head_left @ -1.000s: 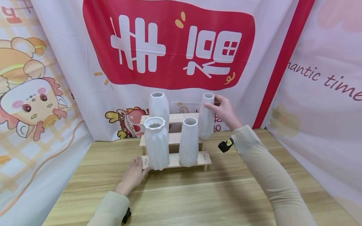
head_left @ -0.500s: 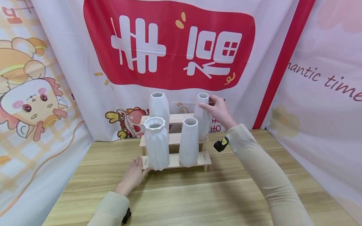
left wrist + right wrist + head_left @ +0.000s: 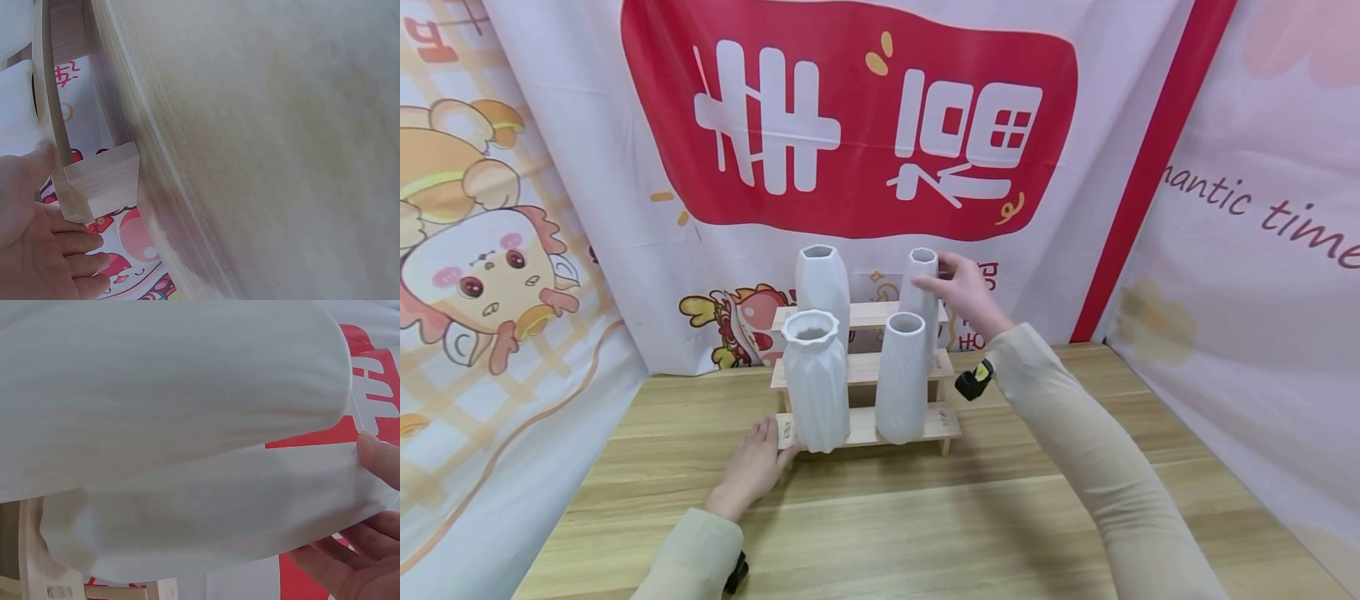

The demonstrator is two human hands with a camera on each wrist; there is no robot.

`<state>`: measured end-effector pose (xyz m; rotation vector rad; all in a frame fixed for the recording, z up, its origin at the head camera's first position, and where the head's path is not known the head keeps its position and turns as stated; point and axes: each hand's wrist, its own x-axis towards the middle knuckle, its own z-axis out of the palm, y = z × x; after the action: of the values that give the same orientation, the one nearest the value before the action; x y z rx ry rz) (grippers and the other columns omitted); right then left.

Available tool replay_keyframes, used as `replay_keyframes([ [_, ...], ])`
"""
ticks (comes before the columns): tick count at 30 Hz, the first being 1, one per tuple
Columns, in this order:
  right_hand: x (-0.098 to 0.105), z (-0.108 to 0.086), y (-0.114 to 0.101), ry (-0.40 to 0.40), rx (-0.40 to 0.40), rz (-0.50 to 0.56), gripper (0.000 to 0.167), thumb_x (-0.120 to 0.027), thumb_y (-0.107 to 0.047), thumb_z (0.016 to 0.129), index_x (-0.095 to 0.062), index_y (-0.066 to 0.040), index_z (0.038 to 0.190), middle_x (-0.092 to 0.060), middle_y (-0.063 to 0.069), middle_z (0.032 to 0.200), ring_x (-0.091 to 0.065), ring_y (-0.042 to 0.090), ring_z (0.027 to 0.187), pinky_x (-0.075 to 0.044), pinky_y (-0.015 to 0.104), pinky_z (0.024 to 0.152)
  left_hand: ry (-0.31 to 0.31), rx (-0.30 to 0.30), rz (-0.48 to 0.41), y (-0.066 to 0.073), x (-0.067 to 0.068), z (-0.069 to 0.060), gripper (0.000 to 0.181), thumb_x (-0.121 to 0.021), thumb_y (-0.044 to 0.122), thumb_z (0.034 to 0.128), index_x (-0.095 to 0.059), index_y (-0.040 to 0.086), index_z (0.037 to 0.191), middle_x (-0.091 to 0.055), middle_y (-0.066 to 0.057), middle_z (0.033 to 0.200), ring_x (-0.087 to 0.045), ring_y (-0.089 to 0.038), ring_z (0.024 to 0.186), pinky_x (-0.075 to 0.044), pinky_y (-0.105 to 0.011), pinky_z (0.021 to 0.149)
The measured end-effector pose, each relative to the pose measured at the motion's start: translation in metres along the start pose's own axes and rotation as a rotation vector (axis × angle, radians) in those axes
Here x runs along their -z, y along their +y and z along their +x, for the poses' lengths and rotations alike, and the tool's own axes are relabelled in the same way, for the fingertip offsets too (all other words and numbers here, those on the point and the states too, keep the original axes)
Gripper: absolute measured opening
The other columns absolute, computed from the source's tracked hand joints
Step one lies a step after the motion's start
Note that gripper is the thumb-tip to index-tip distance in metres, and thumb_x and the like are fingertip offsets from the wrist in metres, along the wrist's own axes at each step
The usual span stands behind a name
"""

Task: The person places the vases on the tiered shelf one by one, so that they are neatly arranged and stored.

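Observation:
In the head view, my right hand (image 3: pixel 966 287) pinches the neck of a slim white vase (image 3: pixel 916 292) between thumb and fingers. This vase is upright at the right of the wooden tiered stand (image 3: pixel 865 427), over its middle tier; its base is partly hidden by the front right vase (image 3: pixel 901 383). The right wrist view shows the thumb on one side of the held vase (image 3: pixel 187 519), fingers on the other. My left hand (image 3: pixel 752 458) holds the left end of the bottom tier, its thumb along the front edge of the board (image 3: pixel 53 100).
A ruffled-rim white vase (image 3: pixel 816 392) stands on the bottom tier at left. Behind it is a faceted white vase (image 3: pixel 822 279). The stand sits near the back of the wooden table (image 3: pixel 880 517), close to a printed cloth backdrop (image 3: pixel 730 242).
My right hand has moved left with the slim vase, from beside the stand to over the middle tier, behind the front right vase. My left hand stays in place.

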<state>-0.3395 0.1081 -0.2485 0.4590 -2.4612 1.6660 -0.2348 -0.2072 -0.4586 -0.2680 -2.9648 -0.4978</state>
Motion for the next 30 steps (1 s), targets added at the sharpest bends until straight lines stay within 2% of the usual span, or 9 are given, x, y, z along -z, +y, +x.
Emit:
replay_keyframes([
  [13, -0.016, 0.005, 0.001, -0.027, 0.014, -0.012, 0.05, -0.072, -0.031, 0.08, -0.055, -0.013, 0.124, -0.06, 0.002, 0.113, -0.056, 0.019, 0.097, -0.048, 0.036, 0.088, 0.017, -0.009, 0.0, 0.0, 0.001, -0.002, 0.066, -0.051, 0.028, 0.0953, -0.027, -0.023, 0.13, -0.031, -0.041, 0.132, -0.03, -0.051, 0.123, -0.024, -0.054, 0.104],
  [21, -0.021, 0.008, 0.001, -0.047, 0.01, -0.012, 0.05, -0.072, -0.034, 0.08, -0.055, -0.016, 0.124, -0.059, -0.001, 0.113, -0.056, 0.017, 0.097, -0.048, 0.035, 0.087, 0.009, -0.005, -0.003, -0.001, 0.0, 0.0, 0.066, -0.05, 0.029, 0.0956, -0.027, -0.023, 0.131, -0.03, -0.041, 0.133, -0.03, -0.05, 0.123, -0.023, -0.054, 0.104],
  [30, -0.025, 0.01, -0.001, -0.071, 0.017, -0.014, 0.049, -0.071, -0.032, 0.08, -0.055, -0.015, 0.123, -0.059, 0.0, 0.112, -0.056, 0.018, 0.096, -0.047, 0.037, 0.087, 0.004, -0.004, -0.004, 0.002, 0.003, -0.002, 0.066, -0.05, 0.028, 0.0956, -0.027, -0.023, 0.13, -0.03, -0.041, 0.132, -0.03, -0.05, 0.123, -0.023, -0.053, 0.104],
])
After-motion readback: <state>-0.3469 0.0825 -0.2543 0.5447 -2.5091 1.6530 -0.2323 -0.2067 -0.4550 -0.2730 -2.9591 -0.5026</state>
